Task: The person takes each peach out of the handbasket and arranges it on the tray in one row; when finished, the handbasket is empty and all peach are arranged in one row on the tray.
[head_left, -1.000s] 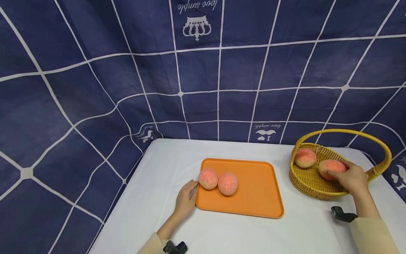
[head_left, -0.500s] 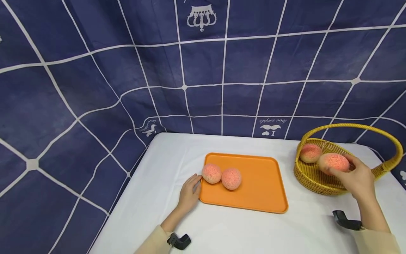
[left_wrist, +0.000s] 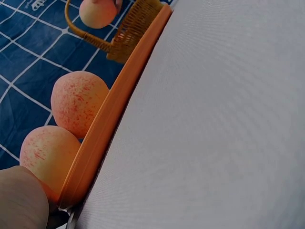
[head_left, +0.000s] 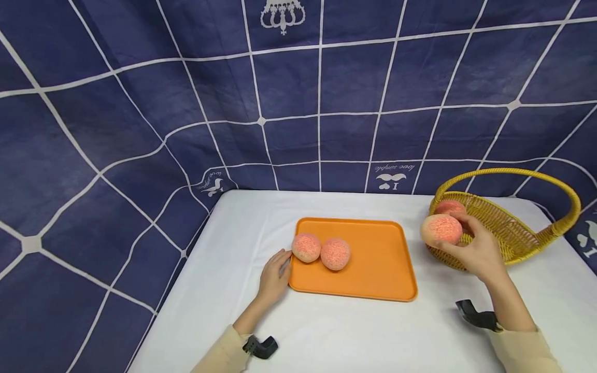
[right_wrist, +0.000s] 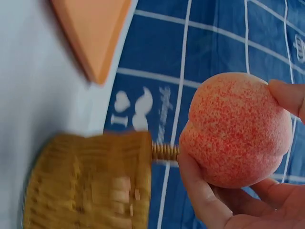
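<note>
Where held peach point(head_left: 440, 229) overlaps, rear peach point(head_left: 449, 206) part-hidden.

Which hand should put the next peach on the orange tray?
Probably the right hand: it's holding a peach near the basket. The left hand holds no peach and is at the orange tray, on the side away from the basket.

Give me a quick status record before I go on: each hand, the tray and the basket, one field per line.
Right hand: the right hand grips one peach between thumb and fingers, off the tray
Left hand: the left hand is at the left edge of the orange tray
On tray: two peaches, the left peach and its neighbor, near the left edge
In basket: one peach visible, partly hidden
Basket: yellow wicker basket, right of the tray, handle up
</note>
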